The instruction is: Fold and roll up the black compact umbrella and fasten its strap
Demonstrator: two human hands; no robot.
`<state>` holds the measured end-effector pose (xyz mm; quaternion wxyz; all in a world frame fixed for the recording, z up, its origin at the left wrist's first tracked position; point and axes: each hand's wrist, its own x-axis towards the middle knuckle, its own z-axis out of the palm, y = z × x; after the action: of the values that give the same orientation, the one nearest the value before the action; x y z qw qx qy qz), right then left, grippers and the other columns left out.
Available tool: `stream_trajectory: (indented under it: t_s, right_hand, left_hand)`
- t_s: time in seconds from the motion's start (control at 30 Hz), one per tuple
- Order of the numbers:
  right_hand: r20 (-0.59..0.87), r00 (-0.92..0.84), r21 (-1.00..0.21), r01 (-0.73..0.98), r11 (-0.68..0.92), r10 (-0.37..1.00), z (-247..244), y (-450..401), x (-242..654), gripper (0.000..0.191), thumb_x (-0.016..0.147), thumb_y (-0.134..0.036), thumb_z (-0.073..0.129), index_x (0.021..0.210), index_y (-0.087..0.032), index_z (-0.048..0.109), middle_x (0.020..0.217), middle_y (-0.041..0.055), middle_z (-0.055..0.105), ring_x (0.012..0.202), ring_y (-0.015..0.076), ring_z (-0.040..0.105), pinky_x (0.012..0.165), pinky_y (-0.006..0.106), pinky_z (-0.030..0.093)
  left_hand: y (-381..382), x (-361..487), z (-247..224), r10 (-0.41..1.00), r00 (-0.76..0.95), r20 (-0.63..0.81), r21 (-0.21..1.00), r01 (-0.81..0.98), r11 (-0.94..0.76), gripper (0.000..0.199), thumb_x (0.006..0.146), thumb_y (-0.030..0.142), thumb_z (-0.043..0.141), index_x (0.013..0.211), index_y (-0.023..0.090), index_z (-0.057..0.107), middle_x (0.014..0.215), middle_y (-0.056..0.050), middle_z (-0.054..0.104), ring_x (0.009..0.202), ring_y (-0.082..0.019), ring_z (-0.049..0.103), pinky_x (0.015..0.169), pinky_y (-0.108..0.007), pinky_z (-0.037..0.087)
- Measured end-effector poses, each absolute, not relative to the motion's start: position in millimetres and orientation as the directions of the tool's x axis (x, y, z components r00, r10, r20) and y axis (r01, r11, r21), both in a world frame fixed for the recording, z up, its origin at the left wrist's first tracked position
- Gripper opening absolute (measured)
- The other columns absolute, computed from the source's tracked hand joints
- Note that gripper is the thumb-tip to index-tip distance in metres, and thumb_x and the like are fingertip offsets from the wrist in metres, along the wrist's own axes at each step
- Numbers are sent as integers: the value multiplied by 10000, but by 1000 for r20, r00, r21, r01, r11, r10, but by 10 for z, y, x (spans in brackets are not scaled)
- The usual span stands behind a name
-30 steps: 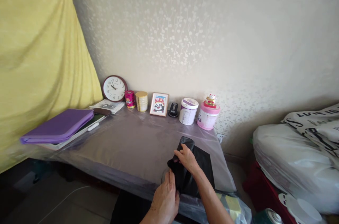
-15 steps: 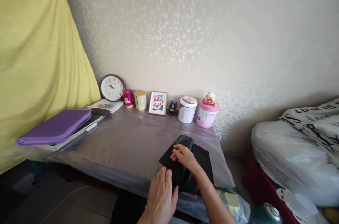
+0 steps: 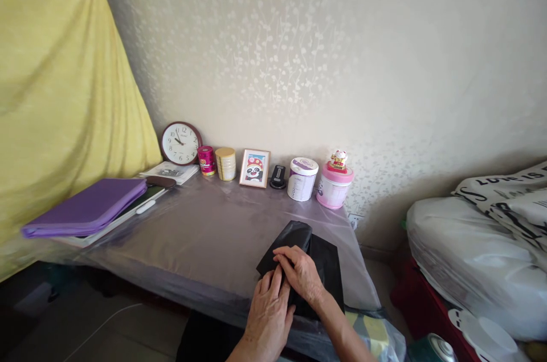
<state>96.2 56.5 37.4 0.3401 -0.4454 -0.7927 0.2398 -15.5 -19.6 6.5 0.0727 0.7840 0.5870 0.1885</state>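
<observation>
A folded sheet of thin black plastic, which looks like a plastic bag (image 3: pixel 327 265), lies at the near right corner of the table (image 3: pixel 205 236). My left hand (image 3: pixel 269 308) rests on its near left part, fingers stretched forward and thumb out to the side. Just beyond, my right hand (image 3: pixel 301 273) reaches in from the right with bent fingers closed on the black plastic, its fingertips close to those of my left hand. What sits beneath the right fingertips is hidden.
Along the wall stand a clock (image 3: pixel 182 143), a pink can (image 3: pixel 207 161), a yellow-lidded container (image 3: pixel 225 164), a picture frame (image 3: pixel 255 169) and two tubs (image 3: pixel 302 179). A purple folder (image 3: pixel 85 208) lies left. White bags (image 3: pixel 461 242) and a spray can (image 3: pixel 431 349) are right.
My right hand has come down and nearer, onto the plastic beside my left fingertips. My left hand has shifted slightly right and forward, its fingers now flatter.
</observation>
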Motion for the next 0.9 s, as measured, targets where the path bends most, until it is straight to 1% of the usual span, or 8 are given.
stream_trajectory:
  t_s: [0.07,0.13,0.27,0.43,0.57,0.67,0.77,0.9]
  right_hand:
    - [436,-426,-587,533,609,793,323,521,1020,258,898,-272,411,995,-238,647,921,31,689,884,160,597,829,292,458]
    - [484,-477,-514,524,679,734,260,543,1080,257,906,-256,411,1014,-231,642,947,34,689,947,173,575,872,327,445]
    - [489,-517,-431,557,710,703,159,728,1162,242,911,-259,421,996,-239,647,998,17,690,1098,196,518,989,408,358]
    - [436,-558,-365,608,705,706,135,1017,1202,256,916,-275,405,976,-242,652,1026,16,683,1121,211,509,1027,469,275]
    - [397,-548,-353,649,674,736,146,1253,1223,299,921,-282,374,941,-236,668,999,31,689,1105,216,521,1030,463,248]
    - [344,-504,-366,705,608,792,157,1423,1236,322,915,-288,365,883,-243,682,975,27,694,1109,217,516,1023,446,247]
    - [276,-463,-378,753,538,842,175,1558,1250,334,905,-283,357,839,-240,682,959,21,693,1093,201,518,976,367,312]
    - [208,-389,-399,804,441,897,192,1663,1271,329,891,-257,346,796,-237,660,941,19,684,956,172,578,861,277,383]
  left_hand:
    - [-197,-143,-4,939,226,258,331,893,-306,490,806,228,462,1294,204,423,1345,-73,421,1182,-251,396,997,-422,350]
    - [-194,-133,-63,931,217,292,321,895,-309,497,822,265,469,1312,216,398,1364,-74,405,1190,-252,398,996,-430,354]
    - [-184,-149,-131,936,225,272,324,894,-309,594,832,339,481,1380,250,272,1435,-109,299,1232,-274,372,999,-444,346]
    - [-183,-181,-159,954,262,144,410,862,-298,750,787,343,514,1414,276,109,1483,-131,159,1302,-311,268,1024,-473,286]
    - [-171,-183,-150,964,260,48,447,858,-253,853,701,214,530,1415,270,67,1493,-129,111,1286,-314,291,1023,-472,270]
    - [-158,-197,-108,967,250,45,454,857,-243,837,696,188,500,1415,270,78,1486,-119,157,1233,-297,365,1004,-456,291]
    - [-153,-201,-20,974,222,34,441,871,-214,809,704,182,467,1414,278,92,1476,-89,213,1176,-286,417,983,-457,313]
    - [-178,-161,153,989,131,-71,423,902,-89,859,658,136,445,1419,220,56,1474,-46,226,1213,-319,373,984,-489,312]
